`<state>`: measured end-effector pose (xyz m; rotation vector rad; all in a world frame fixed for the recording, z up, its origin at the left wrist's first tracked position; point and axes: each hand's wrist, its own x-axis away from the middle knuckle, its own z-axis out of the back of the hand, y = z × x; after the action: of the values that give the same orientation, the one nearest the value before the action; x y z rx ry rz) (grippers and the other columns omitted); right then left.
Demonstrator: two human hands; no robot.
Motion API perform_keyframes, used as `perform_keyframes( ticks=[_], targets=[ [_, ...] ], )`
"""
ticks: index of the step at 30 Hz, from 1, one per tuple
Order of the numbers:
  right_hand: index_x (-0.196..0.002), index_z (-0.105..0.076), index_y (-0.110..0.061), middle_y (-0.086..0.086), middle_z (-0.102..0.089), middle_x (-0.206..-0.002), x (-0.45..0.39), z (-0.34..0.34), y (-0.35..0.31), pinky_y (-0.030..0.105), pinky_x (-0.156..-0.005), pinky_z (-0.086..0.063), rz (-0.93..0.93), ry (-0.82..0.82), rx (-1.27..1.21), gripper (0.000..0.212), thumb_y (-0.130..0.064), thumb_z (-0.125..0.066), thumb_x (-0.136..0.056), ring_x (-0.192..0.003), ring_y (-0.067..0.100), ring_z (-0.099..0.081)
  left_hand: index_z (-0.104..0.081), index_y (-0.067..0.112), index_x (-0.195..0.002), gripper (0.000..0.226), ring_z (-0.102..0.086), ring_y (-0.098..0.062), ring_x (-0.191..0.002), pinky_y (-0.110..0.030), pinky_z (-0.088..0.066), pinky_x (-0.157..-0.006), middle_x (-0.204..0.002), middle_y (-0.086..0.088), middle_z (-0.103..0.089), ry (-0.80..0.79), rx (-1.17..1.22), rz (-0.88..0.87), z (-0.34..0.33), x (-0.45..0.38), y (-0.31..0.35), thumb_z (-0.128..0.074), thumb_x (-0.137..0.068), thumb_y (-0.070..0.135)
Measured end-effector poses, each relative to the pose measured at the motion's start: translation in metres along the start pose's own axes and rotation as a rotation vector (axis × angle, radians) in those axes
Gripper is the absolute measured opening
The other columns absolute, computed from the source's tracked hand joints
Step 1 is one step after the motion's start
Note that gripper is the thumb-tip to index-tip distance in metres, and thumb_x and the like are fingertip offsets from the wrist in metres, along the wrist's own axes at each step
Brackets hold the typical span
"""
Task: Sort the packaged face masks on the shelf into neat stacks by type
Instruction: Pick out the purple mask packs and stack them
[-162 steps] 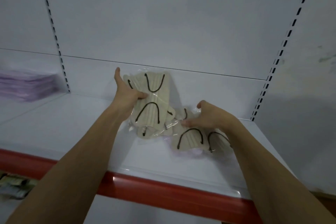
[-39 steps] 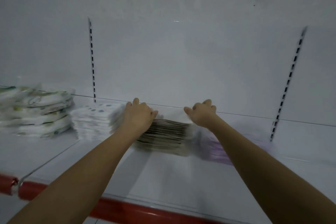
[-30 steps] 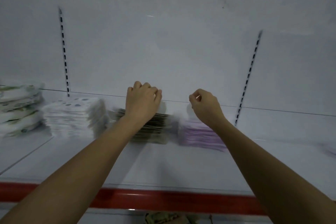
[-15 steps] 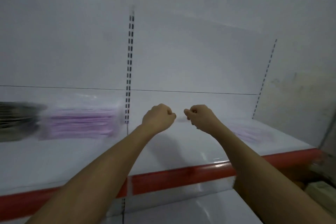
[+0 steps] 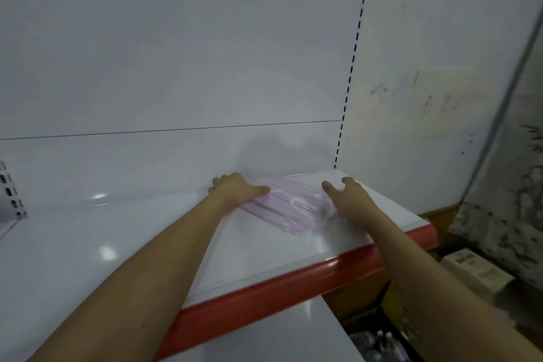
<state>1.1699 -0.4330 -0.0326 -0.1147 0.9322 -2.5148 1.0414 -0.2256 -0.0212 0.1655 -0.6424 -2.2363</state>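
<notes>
A few pale purple packaged face masks (image 5: 289, 207) lie flat and fanned out near the right end of the white shelf (image 5: 117, 244). My left hand (image 5: 236, 189) rests palm down on their left edge, fingers spread. On the right side of the packs sits my right hand (image 5: 348, 195), also palm down and touching them. Neither hand has its fingers closed around a pack. The sorted stacks are out of view to the left.
The shelf has a red front lip (image 5: 293, 285) and a white back panel with a slotted upright (image 5: 349, 79). A lower white shelf (image 5: 264, 335) shows beneath. A cardboard box (image 5: 473, 272) and bottles (image 5: 379, 345) stand on the floor to the right.
My view swung right, away from the sorted stacks to the shelf's right end. Both hands went from loose fists in the air to lying flat on the purple mask packs.
</notes>
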Motion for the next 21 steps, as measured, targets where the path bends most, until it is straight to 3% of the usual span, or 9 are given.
perform_keyframes(
  ticks=[3, 6, 9, 10, 12, 14, 16, 19, 21],
  targets=[
    [-0.147, -0.036, -0.008, 0.017, -0.039, -0.149, -0.009, -0.011, 0.001, 0.046, -0.111, -0.03, 0.08, -0.052, 0.246, 0.085, -0.067, -0.053, -0.088, -0.138, 0.036, -0.034, -0.045, 0.006, -0.139, 0.1, -0.035, -0.036, -0.137, -0.04, -0.036, -0.111, -0.146, -0.018, -0.042, -0.004, -0.051, 0.015, -0.005, -0.014, 0.004, -0.074, -0.069, 0.071],
    [-0.131, -0.051, -0.012, 0.014, -0.049, -0.136, -0.012, -0.01, -0.005, 0.045, -0.106, -0.037, 0.099, -0.138, 0.302, 0.08, -0.071, -0.063, -0.078, -0.134, 0.033, -0.037, -0.05, 0.008, -0.138, 0.101, -0.047, -0.033, -0.128, -0.04, -0.043, -0.107, -0.141, -0.015, -0.049, -0.055, 0.002, 0.01, 0.001, -0.021, 0.003, -0.085, -0.061, 0.062],
    [-0.116, -0.058, -0.013, 0.011, -0.059, -0.123, -0.016, -0.003, -0.014, 0.044, -0.101, -0.046, 0.113, -0.296, 0.281, 0.076, -0.07, -0.074, -0.068, -0.122, 0.032, -0.05, -0.062, 0.008, -0.121, 0.075, -0.063, -0.029, -0.106, -0.034, -0.053, -0.089, -0.121, -0.011, -0.064, -0.139, 0.086, -0.009, 0.003, -0.021, 0.001, -0.092, -0.062, 0.043],
    [-0.119, -0.057, -0.012, 0.009, -0.058, -0.125, -0.015, 0.0, -0.018, 0.044, -0.1, -0.047, 0.125, -0.334, 0.275, 0.078, -0.067, -0.077, -0.067, -0.119, 0.031, -0.052, -0.065, 0.008, -0.113, 0.065, -0.066, -0.029, -0.101, -0.033, -0.053, -0.082, -0.115, -0.012, -0.067, -0.169, 0.105, -0.014, 0.004, -0.019, 0.003, -0.092, -0.063, 0.038],
    [-0.128, -0.054, -0.012, 0.007, -0.056, -0.131, -0.011, 0.004, -0.026, 0.041, -0.099, -0.048, 0.152, -0.381, 0.221, 0.084, -0.065, -0.078, -0.068, -0.117, 0.028, -0.054, -0.067, 0.01, -0.108, 0.06, -0.067, -0.029, -0.1, -0.036, -0.056, -0.084, -0.111, -0.011, -0.069, -0.234, 0.127, -0.03, 0.007, -0.013, 0.008, -0.093, -0.061, 0.036],
    [-0.136, -0.049, -0.01, 0.004, -0.056, -0.132, -0.004, 0.004, -0.033, 0.032, -0.091, -0.047, 0.185, -0.408, 0.084, 0.086, -0.057, -0.081, -0.071, -0.114, 0.023, -0.056, -0.063, 0.009, -0.108, 0.057, -0.064, -0.023, -0.096, -0.034, -0.056, -0.083, -0.105, -0.005, -0.065, -0.23, 0.153, -0.066, 0.01, -0.004, 0.013, -0.092, -0.065, 0.032],
    [-0.132, -0.048, -0.011, 0.0, -0.059, -0.119, 0.006, 0.002, -0.041, 0.027, -0.08, -0.049, 0.207, -0.425, -0.059, 0.078, -0.041, -0.086, -0.072, -0.101, 0.016, -0.059, -0.052, 0.015, -0.109, 0.055, -0.054, -0.018, -0.091, -0.027, -0.047, -0.071, -0.099, 0.001, -0.054, -0.154, 0.209, -0.108, 0.01, 0.009, 0.014, -0.089, -0.07, 0.026],
    [-0.132, -0.045, -0.011, 0.004, -0.059, -0.117, 0.021, -0.001, -0.055, 0.037, -0.086, -0.055, 0.286, -0.393, -0.098, 0.078, -0.022, -0.088, -0.068, -0.103, 0.022, -0.06, -0.043, 0.019, -0.123, 0.073, -0.052, -0.012, -0.086, -0.023, -0.043, -0.062, -0.112, -0.003, -0.051, -0.038, 0.444, -0.192, 0.015, 0.027, 0.001, -0.091, -0.068, 0.014],
    [-0.119, -0.053, -0.012, 0.005, -0.062, -0.109, 0.03, 0.004, -0.07, 0.037, -0.081, -0.056, 0.432, -0.331, -0.106, 0.06, -0.015, -0.086, -0.068, -0.097, 0.024, -0.062, -0.039, 0.024, -0.137, 0.089, -0.057, -0.009, -0.084, -0.023, -0.05, -0.064, -0.118, -0.004, -0.052, 0.04, 0.636, -0.265, 0.03, 0.043, -0.013, -0.091, -0.066, 0.007]
  ],
)
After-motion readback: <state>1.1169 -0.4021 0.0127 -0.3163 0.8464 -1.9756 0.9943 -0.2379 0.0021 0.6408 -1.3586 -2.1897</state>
